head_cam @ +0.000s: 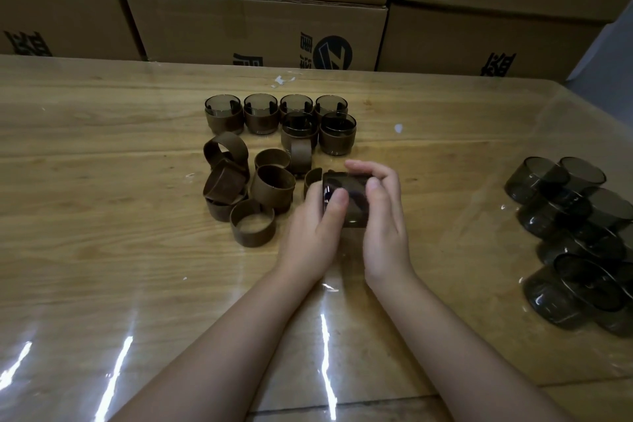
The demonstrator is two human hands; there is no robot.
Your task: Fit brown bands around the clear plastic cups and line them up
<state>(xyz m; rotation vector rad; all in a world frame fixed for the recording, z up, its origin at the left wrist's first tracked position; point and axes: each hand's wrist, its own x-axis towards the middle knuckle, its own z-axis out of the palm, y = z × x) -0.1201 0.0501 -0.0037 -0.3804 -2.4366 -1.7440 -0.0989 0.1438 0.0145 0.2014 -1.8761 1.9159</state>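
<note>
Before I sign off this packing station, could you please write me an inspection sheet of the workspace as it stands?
Surface: pale wooden table under a glossy clear film, with glare streaks near the front.
Job's things: six smoky clear plastic cups with brown bands stand in two rows at the back; loose brown band rings lie heaped left of centre; bare smoky plastic cups lie piled at the right.
Clutter: small white scraps near the far edge.
Hands: left hand and right hand both grip one smoky cup between them; whether it is banded cannot be told.
Cables: nothing seen.
Surroundings: stacked brown cardboard boxes with black print behind the table.
</note>
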